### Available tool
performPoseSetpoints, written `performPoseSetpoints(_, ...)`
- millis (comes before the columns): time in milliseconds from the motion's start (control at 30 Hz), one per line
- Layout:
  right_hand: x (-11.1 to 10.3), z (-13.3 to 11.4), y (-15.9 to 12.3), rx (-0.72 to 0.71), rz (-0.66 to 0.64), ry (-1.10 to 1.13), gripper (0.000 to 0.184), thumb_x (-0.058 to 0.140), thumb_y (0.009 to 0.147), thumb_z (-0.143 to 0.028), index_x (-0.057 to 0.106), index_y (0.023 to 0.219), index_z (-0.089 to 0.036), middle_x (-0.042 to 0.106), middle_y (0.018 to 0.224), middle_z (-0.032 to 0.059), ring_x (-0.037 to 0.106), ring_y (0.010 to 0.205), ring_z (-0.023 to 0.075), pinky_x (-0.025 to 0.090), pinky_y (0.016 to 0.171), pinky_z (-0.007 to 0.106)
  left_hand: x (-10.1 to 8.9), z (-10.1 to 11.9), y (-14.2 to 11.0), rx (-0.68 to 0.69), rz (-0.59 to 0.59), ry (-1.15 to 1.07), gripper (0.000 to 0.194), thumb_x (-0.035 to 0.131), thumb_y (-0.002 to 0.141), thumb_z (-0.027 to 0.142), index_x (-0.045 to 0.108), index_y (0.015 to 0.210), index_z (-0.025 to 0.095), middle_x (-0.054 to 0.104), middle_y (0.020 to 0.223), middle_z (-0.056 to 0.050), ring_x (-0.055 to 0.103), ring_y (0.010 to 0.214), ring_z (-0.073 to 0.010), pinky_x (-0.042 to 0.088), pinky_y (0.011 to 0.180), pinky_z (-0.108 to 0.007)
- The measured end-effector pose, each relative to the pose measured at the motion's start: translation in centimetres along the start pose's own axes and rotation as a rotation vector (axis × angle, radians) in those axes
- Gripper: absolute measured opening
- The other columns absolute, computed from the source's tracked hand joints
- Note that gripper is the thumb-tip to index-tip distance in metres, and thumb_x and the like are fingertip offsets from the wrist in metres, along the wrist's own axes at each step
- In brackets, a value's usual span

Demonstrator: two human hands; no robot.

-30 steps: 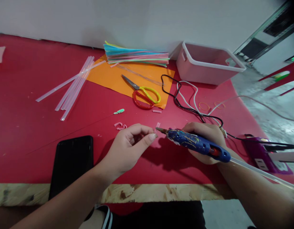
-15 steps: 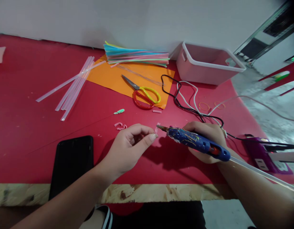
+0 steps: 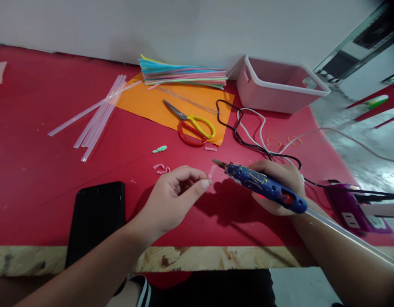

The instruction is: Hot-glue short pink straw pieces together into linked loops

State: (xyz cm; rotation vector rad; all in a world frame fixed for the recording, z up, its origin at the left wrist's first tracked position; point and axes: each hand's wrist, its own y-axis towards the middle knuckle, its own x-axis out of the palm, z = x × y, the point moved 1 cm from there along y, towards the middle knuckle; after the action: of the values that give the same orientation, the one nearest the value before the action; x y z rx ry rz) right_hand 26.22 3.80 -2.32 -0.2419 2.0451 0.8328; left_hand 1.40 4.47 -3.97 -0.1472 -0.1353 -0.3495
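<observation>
pink tube is being pinched in l. hand, above table; glue gun is being gripped in r. hand, nozzle nr tube. cutting's apparently done, gluing's not being confirmed; 2nd cut pc is being left loose nr scissors.

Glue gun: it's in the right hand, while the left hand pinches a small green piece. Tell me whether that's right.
Not quite: the small piece pinched by the left hand is pink, not green, as the head view shows. The glue gun is indeed in the right hand.
</observation>
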Motion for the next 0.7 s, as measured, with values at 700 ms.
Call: performPoseSetpoints(700, 0.2, 1.0, -0.3, -0.162, -0.107, 0.183, 0.011, 0.054, 0.090, -0.028, 0.058, 0.099, -0.024, 0.062, 0.071, 0.0026, 0.059, 0.060, 0.0158, 0.049, 0.055, 0.028, -0.2, 0.0, 0.0, -0.042, 0.020, -0.022, 0.009, 0.073, 0.084, 0.021, 0.069, 0.079, 0.017, 0.067, 0.074, 0.004, 0.059, 0.068, -0.0061, 0.048, 0.066, -0.015)
